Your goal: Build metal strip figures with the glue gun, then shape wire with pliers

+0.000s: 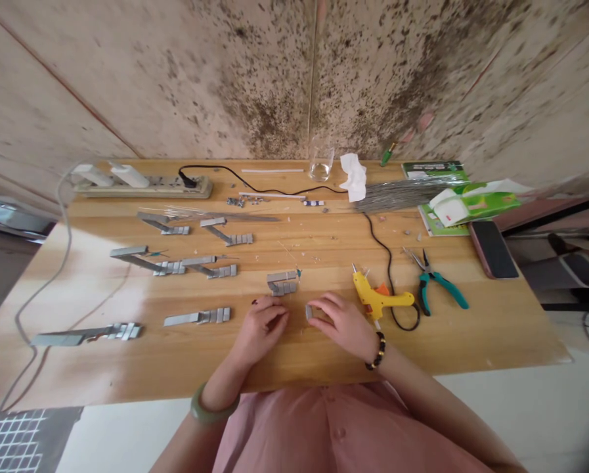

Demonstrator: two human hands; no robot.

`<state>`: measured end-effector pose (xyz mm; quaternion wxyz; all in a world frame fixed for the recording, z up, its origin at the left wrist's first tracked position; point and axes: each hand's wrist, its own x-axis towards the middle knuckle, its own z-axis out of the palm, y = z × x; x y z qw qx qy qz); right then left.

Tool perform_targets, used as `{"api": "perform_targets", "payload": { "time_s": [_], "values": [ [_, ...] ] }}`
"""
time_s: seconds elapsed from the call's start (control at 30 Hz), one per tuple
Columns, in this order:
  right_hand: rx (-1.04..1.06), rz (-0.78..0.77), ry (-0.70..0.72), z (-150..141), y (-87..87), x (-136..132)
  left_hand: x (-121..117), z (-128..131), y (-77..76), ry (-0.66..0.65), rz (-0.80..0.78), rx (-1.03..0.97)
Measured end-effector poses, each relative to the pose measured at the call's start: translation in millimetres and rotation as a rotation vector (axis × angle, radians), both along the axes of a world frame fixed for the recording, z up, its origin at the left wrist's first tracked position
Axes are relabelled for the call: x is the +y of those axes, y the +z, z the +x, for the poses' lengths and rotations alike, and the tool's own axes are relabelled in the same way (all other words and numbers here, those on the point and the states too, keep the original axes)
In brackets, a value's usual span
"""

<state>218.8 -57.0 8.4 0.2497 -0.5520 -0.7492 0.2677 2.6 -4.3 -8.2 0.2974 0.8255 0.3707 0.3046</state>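
Small grey block [308, 313] sits between the thumb and fingers of the right hand [342, 323], low over the wooden table [294, 361]. The left hand [262, 328] is nearly closed, its fingertips drawn together; whether they grip anything cannot be told. Just beyond the left hand lies a folded grey piece [281, 288]. A yellow glue gun [380, 299] rests to the right of the right hand, with teal-handled pliers [439, 282] farther right.

table [284, 355]: smooth wood | glue gun [380, 299]: yellow plastic
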Motion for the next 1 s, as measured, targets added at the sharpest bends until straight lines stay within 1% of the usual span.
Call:
{"api": "perform_targets", "payload": {
  "time_s": [0.1, 0.2, 0.33, 0.57, 0.7, 0.8, 0.83, 0.93, 1.0],
  "values": [
    [-0.245, 0.038, -0.003, -3, -3.3, 0, 0, 0, -0.4, 0.003, -0.006, 0.001],
    [-0.333, 0.039, -0.01, -6, -7.6, 0, 0, 0, -0.5, -0.004, -0.017, 0.006],
    [-0.334, 0.047, -0.009, -5, -9.6, -1, -1, 0, 0.1, -0.003, -0.002, 0.01],
    [-0.283, 0.046, -0.011, -4, -6.8, -4, -1, 1, 1.2, 0.003, 0.016, 0.014],
    [-0.224, 0.083, 0.004, 2, -1.3, -10, -2, 0, 0.2, -0.001, 0.011, 0.016],
    [-0.147, 0.128, 0.06, 16, 9.1, -18, -3, -2, -0.9, 0.016, -0.029, 0.029],
    [-0.131, 0.142, 0.052, 24, 13.2, -21, -3, -3, -1.0, 0.023, -0.044, 0.035],
    [-0.13, 0.174, -0.032, 54, 23.4, -29, -4, -3, -0.2, 0.039, -0.072, 0.032],
    [-0.146, 0.208, -0.111, 78, 26.7, -33, -4, -3, 1.0, 0.05, -0.082, 0.01]
  ]
}}
